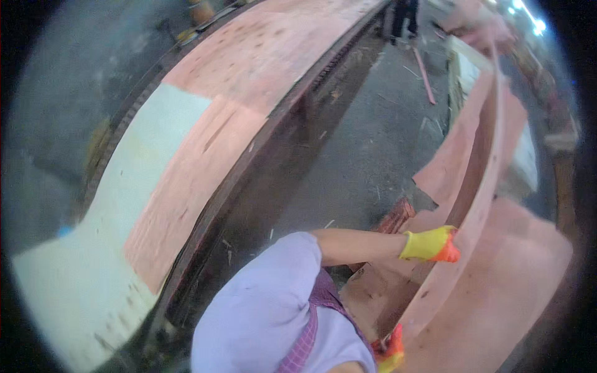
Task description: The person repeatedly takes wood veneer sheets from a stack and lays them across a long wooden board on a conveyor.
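Observation:
My left hand (pixel 435 244), in a yellow glove with an orange palm, grips the edge of a long, thin pink veneer sheet (pixel 476 205), which stands on edge and curves away toward the upper right. Lower down, my right hand (pixel 388 350), in a matching glove, holds the same sheet near its near end. More pink sheets (pixel 510 267) lie around it, some overlapping and uneven at their edges.
A long platform (pixel 301 93) on my left carries pink and pale sheets (pixel 152 140). Between it and the stacks runs a dark floor (pixel 360 143) with scraps and a pink strip (pixel 423 74). A person's dark-clad legs (pixel 404 18) stand at the far end.

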